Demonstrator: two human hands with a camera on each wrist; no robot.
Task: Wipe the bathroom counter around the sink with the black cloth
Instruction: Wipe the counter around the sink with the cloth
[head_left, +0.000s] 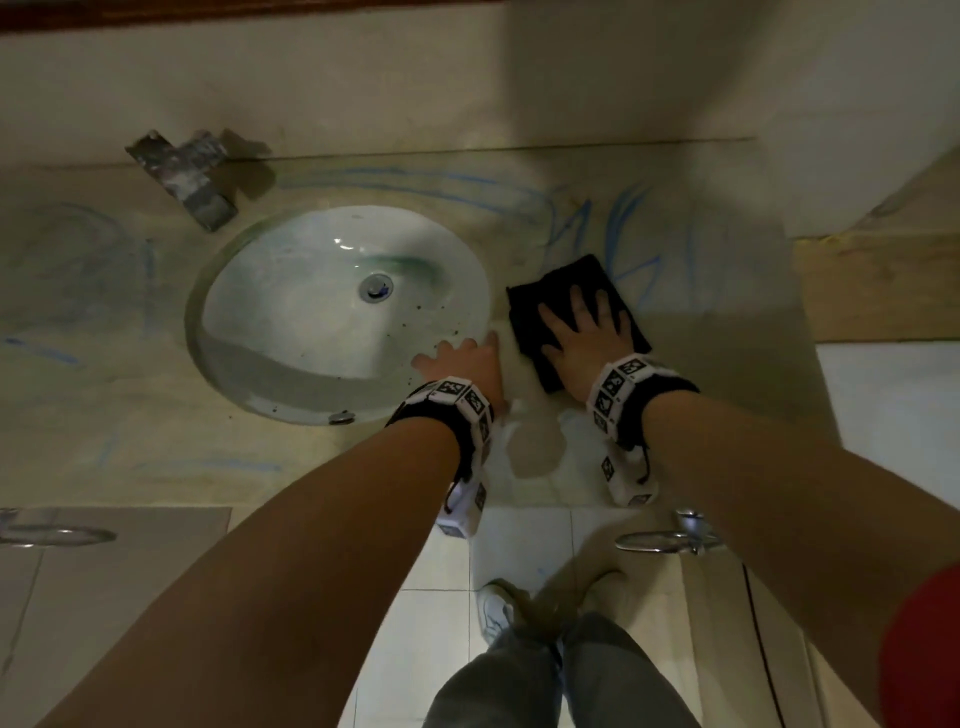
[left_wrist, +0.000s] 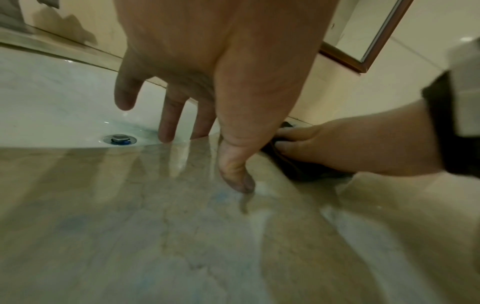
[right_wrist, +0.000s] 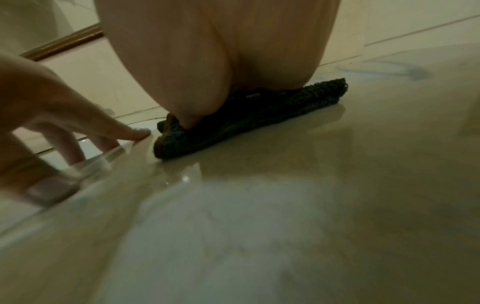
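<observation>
Head view: my right hand (head_left: 584, 332) presses the cloth (head_left: 566, 291) flat, fingers spread, on the counter (head_left: 727, 364) just right of the sink (head_left: 311, 322); left hand (head_left: 465, 358) rests open-fingered on the sink's rim beside it. I'd call it early: blue marks (head_left: 628, 228) behind the cloth, behind the sink and on the left remain unwiped.

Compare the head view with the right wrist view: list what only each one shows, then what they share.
Only the head view shows the whole sink with its drain, blue marks beyond the cloth, and the tiled floor. Only the right wrist view shows the black cloth folded thick, flattened under the palm, and a mirror frame. Both show the right hand pressing the cloth on the counter, and the left hand beside it.
</observation>
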